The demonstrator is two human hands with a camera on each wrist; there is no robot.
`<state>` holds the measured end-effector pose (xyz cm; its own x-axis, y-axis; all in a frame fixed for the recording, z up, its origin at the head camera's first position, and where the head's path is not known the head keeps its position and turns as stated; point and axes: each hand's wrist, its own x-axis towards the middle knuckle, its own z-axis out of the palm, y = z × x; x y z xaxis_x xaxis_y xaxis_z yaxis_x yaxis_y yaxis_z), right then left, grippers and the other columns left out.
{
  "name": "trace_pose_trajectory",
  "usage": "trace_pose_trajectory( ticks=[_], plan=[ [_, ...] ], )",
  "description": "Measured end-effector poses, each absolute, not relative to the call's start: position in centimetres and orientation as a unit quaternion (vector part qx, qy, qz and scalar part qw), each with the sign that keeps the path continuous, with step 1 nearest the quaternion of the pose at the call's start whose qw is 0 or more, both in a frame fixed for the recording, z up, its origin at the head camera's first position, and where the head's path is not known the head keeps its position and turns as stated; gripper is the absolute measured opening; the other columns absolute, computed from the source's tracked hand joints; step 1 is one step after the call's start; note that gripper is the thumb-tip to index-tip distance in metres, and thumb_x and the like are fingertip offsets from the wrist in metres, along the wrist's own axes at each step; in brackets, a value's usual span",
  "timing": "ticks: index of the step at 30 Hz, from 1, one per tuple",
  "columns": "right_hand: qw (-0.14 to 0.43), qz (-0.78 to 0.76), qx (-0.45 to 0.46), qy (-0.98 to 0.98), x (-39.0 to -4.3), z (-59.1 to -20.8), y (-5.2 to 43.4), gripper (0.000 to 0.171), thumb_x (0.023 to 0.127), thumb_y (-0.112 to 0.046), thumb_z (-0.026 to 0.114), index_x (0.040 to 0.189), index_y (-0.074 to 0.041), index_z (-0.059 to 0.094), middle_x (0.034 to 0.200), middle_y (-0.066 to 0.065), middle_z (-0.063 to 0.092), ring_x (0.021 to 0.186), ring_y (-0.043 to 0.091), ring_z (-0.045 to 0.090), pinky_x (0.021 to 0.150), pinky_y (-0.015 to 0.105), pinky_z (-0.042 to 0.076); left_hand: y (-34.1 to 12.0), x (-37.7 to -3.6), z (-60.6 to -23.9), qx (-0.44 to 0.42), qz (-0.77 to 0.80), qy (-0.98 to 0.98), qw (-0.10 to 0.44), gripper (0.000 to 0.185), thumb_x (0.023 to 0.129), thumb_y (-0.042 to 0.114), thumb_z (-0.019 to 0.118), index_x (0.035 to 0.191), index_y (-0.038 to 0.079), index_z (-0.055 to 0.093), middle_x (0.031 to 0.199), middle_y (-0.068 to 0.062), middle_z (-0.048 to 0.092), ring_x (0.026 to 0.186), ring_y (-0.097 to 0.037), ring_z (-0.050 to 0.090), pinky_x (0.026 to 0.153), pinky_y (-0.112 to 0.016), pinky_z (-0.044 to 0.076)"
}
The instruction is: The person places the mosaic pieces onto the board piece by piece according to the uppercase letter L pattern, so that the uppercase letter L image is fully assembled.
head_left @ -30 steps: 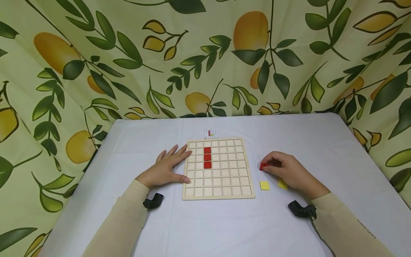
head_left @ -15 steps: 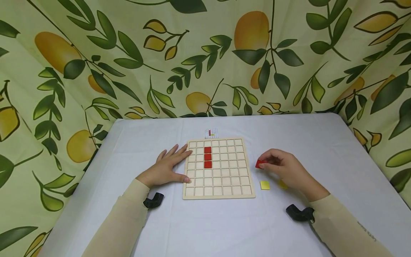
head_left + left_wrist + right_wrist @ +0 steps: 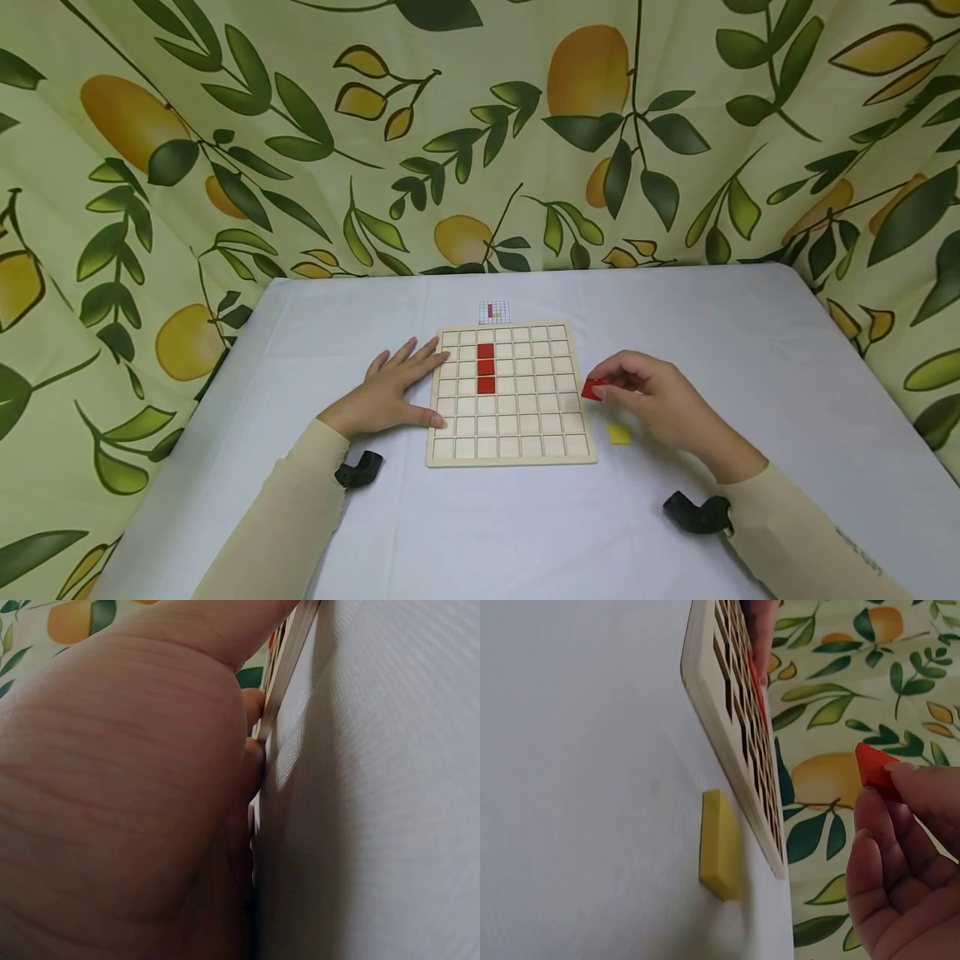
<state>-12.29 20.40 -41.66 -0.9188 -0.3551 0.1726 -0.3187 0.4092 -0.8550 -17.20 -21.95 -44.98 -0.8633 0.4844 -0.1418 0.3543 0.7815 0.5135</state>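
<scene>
My left hand point(image 3: 386, 392) lies with spread fingers along the left edge of a wooden grid board point(image 3: 507, 452), its thumb and fingertips over the rim. In the left wrist view the palm point(image 3: 120, 772) covers much of the picture, the board's edge point(image 3: 291, 664) beyond it. Just off the board's right edge, my right hand point(image 3: 663, 404) pinches a red square tile point(image 3: 591, 390) between thumb and fingers. The right wrist view shows this tile point(image 3: 873, 769) raised above the tabletop. Three red tiles point(image 3: 486, 367) sit in a column of board cells, left of centre.
A yellow square tile point(image 3: 619, 434) lies on the white cloth right of the board, below my right hand. Behind the board is a small printed grid card point(image 3: 494, 312) with red and yellow marks. A leaf-and-fruit patterned curtain point(image 3: 480, 167) hangs behind the table.
The right hand has moved left toward the board with the red tile, lifting it from the cloth. It now covers the second yellow tile seen earlier. The left hand stays put.
</scene>
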Motion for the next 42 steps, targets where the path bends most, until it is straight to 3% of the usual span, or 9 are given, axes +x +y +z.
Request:
trace_pose_trajectory(
  ticks=[5, 17, 42],
  plan=[
    [0.021, -0.502, -0.218, 0.837, -12.0, -41.2, 19.2, 0.015, 0.099, 0.004, 0.078, 0.107, -0.009, 0.077, 0.101, -0.004, 0.076, 0.091, 0.019, 0.069, 0.083, 0.026, 0.057, -22.0, -17.2, -44.9, 0.226, 0.24, 0.934, 0.136, 0.116, 0.079, 0.075, 0.086, 0.173, 0.031, 0.035, 0.18, 0.01, 0.01, 0.166, -0.026, -0.006, 0.127, -0.059, -0.01],
    [0.061, -0.505, -0.259, 0.821, -12.4, -41.2, 14.6, 0.013, 0.099, -0.002, 0.079, 0.103, -0.015, 0.077, 0.102, 0.0, 0.076, 0.09, 0.017, 0.069, 0.083, 0.032, 0.058, -21.9, -17.0, -44.7, 0.233, 0.25, 0.931, 0.131, 0.115, 0.079, 0.07, 0.088, 0.173, 0.028, 0.036, 0.181, 0.006, 0.012, 0.166, -0.031, -0.004, 0.126, -0.064, -0.009],
    [0.077, -0.459, -0.236, 0.853, -14.3, -43.8, 7.5, 0.01, 0.102, -0.006, 0.077, 0.101, -0.015, 0.078, 0.099, -0.008, 0.07, 0.091, 0.013, 0.064, 0.085, 0.036, 0.056, -22.1, -17.0, -44.5, 0.237, 0.253, 0.929, 0.132, 0.114, 0.08, 0.071, 0.087, 0.173, 0.028, 0.036, 0.181, 0.006, 0.012, 0.166, -0.033, -0.003, 0.126, -0.064, -0.009]
  ],
)
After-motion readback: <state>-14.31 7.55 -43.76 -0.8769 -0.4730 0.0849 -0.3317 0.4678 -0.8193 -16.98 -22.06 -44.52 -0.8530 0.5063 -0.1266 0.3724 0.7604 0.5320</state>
